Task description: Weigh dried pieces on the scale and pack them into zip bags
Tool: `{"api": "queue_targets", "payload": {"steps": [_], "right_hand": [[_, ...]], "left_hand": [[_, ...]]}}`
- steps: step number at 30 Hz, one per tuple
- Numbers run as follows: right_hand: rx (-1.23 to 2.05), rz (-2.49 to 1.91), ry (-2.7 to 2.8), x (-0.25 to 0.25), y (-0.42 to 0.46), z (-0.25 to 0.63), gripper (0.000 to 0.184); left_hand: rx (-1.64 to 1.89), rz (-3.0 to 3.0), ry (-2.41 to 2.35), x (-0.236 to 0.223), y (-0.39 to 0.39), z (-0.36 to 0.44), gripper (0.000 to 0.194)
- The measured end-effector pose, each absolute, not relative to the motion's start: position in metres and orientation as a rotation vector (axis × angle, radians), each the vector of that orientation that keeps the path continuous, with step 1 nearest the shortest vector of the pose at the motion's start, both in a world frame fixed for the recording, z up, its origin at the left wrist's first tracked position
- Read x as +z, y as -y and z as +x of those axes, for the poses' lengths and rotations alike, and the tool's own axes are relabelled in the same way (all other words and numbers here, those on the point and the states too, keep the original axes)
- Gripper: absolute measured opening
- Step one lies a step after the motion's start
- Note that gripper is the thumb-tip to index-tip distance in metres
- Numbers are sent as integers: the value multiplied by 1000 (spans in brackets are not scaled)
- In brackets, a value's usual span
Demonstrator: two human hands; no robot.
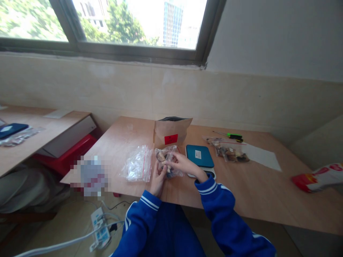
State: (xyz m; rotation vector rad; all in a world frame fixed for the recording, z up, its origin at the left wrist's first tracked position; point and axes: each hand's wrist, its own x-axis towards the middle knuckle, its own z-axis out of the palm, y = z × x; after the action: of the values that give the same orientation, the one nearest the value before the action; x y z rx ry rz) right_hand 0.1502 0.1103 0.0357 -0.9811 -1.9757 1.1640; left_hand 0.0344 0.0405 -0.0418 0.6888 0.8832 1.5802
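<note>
Between my two hands, near the table's front edge, is a clear plastic bag (175, 172) with brown and pale dried-looking pieces inside. My left hand (157, 179) grips it from the lower left, thumb up. From the right, my right hand (184, 163) closes its fingers on the bag's upper part. Just behind stands a brown paper pouch (171, 129) with a red label, its top open. A pile of flat clear zip bags (135, 166) lies to the left. Close by on the right is a blue-topped digital scale (205, 159), partly behind my right wrist.
Several filled clear bags (233, 152) lie right of the scale beside a white paper sheet (264, 157). Behind them is a green-and-black screwdriver (233, 136). A red-and-white package (318, 177) is at far right. A power strip (100, 228) with cables sits on the floor.
</note>
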Motion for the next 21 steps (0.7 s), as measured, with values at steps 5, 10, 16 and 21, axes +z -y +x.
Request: {"api": "queue_targets", "payload": {"steps": [5, 10, 16, 21], "right_hand": [[1528, -805, 2020, 34, -121, 154, 39], [1683, -651, 2066, 23, -136, 158, 47], [1767, -706, 1913, 18, -141, 160, 58], [1719, -783, 1883, 33, -139, 171, 50]], "left_hand": [[1623, 706, -838, -47, -44, 36, 59], [1638, 674, -815, -52, -46, 37, 55], [1636, 567, -812, -46, -46, 37, 52], [1617, 441, -866, -46, -43, 36, 65]]}}
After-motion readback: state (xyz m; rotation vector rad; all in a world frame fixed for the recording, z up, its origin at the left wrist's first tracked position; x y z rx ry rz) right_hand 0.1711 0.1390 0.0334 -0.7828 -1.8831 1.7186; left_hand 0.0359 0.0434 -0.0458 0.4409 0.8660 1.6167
